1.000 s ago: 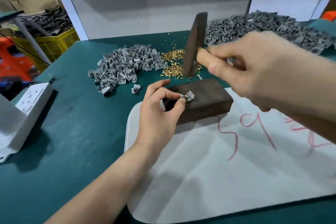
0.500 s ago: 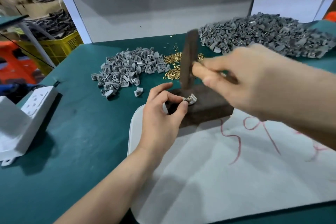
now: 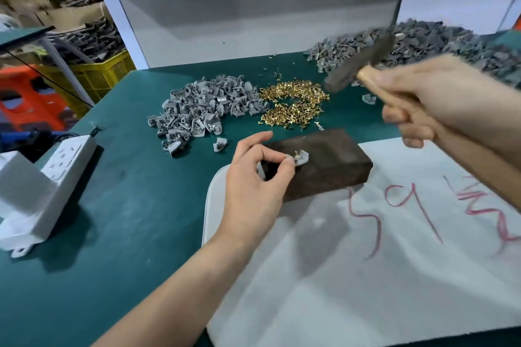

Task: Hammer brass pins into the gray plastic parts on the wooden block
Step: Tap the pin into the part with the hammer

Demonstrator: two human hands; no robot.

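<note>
A dark, smooth-faced wooden block (image 3: 324, 160) lies on the bench (image 3: 112, 205), its near edge on a pale matte sheet (image 3: 366, 276) marked in red scrawl. On the block's top, toward its left end, sits one small gray plastic part (image 3: 303, 157), curved and shell-like, with a short brass pin (image 3: 296, 153) standing up out of it.

The left hand (image 3: 253, 177) pinches that part between thumb and a curled fingertip, holding it against the wood; one finger lies straight along the block's far left corner.

The right hand (image 3: 439, 104) is wrapped tightly round the pale wooden handle of a hammer (image 3: 358, 67), held up in the air to the right, well apart from the block. Its dark metal head is blurred (the shape cannot be made out beyond a long, narrow bar).

Behind the block lie a heap of the same gray parts (image 3: 203, 110) and, just beside it, a glittering scatter of brass pins (image 3: 296, 104). A larger, darker heap of gray pieces (image 3: 439, 42) fills the far right. A white plastic power strip (image 3: 67, 158) rests at the left.
</note>
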